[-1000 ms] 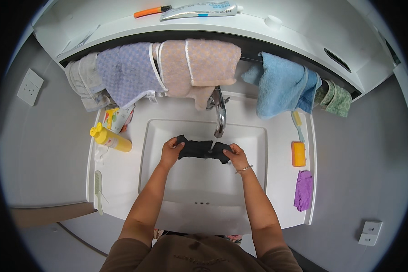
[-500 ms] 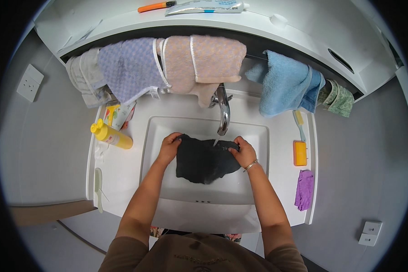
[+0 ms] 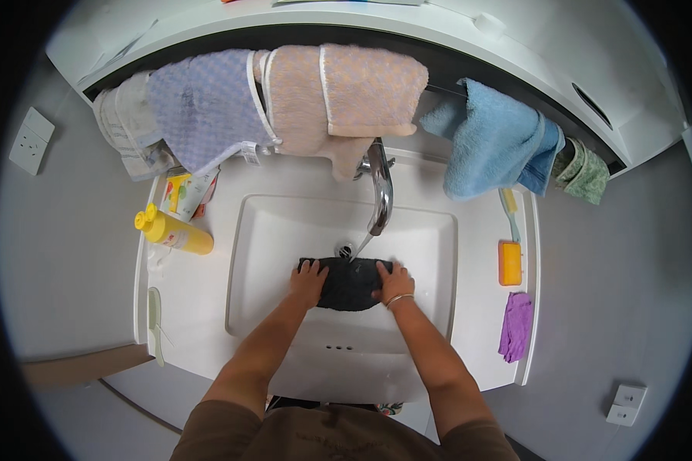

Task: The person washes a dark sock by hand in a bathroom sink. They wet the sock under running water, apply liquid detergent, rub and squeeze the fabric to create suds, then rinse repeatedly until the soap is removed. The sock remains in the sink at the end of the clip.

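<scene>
A wet black cloth (image 3: pixel 350 288) lies low in the white sink basin (image 3: pixel 265 223), under the chrome faucet (image 3: pixel 380 196). A thin stream of water falls from the spout onto its far edge. My left hand (image 3: pixel 308 283) grips the left end from above, fingers bent over the far corner. At the right end my right hand (image 3: pixel 395 284), with a bracelet on the wrist, holds the cloth between thumb and fingers. The fingertips of both hands are partly hidden against the dark fabric. Just beyond the cloth, the drain (image 3: pixel 345 250) shows.
On the left counter are a yellow bottle (image 3: pixel 177 233), a squeeze tube (image 3: pixel 200 190) and a pale green comb (image 3: pixel 155 323). To the right lie a toothbrush (image 3: pixel 510 215), an orange soap bar (image 3: pixel 509 263) and a purple cloth (image 3: pixel 515 326). Several towels (image 3: pixel 300 100) hang behind the faucet.
Both hands have come closer together and lower into the basin. The cloth, stretched wide before, is now gathered nearer, and the drain has come into sight.
</scene>
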Motion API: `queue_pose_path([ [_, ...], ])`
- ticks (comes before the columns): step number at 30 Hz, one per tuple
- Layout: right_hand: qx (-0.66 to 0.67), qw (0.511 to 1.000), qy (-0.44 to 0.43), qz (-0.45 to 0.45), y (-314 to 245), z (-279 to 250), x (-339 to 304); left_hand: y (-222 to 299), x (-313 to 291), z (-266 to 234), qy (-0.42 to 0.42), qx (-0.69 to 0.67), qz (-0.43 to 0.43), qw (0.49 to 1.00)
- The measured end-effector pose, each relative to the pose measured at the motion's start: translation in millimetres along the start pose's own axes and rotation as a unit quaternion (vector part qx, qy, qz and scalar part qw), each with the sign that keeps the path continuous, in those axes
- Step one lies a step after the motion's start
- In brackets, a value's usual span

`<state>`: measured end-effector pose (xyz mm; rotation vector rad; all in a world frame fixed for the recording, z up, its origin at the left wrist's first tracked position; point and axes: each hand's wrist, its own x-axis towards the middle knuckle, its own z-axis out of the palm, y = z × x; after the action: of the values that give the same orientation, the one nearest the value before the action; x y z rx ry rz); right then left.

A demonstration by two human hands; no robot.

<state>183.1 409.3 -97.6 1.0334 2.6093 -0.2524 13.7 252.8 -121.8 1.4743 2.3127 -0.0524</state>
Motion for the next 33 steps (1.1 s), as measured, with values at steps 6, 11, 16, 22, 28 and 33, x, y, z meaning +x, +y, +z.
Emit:
queue_pose_path([
  [6, 0.212, 0.973, 0.042, 0.083, -1, 43, 32, -32, 20, 37, -0.062, -0.461, -0.218, 0.858],
  [11, 0.690, 0.705, 0.136, -0.094, -55, 58, 17, 4, 13, 0, -0.087, -0.858, -0.297, 0.410],
  [16, 0.793, 0.594, 0.124, -0.049, -90, 14, -47, 24, 41, 28, 0.002, -0.934, -0.174, 0.311],
  [22, 0.536, 0.792, 0.265, 0.123, -91, -8, -6, 59, 27, 3, 0.040, -0.913, -0.168, 0.369],
  [28, 0.449, 0.847, 0.282, 0.028, -81, 2, -3, 64, 24, -23, 0.073, -0.872, -0.201, 0.441],
  [33, 0.397, 0.906, 0.126, 0.073, -70, -7, 18, 47, 19, -23, -0.010, -0.791, -0.234, 0.565],
])
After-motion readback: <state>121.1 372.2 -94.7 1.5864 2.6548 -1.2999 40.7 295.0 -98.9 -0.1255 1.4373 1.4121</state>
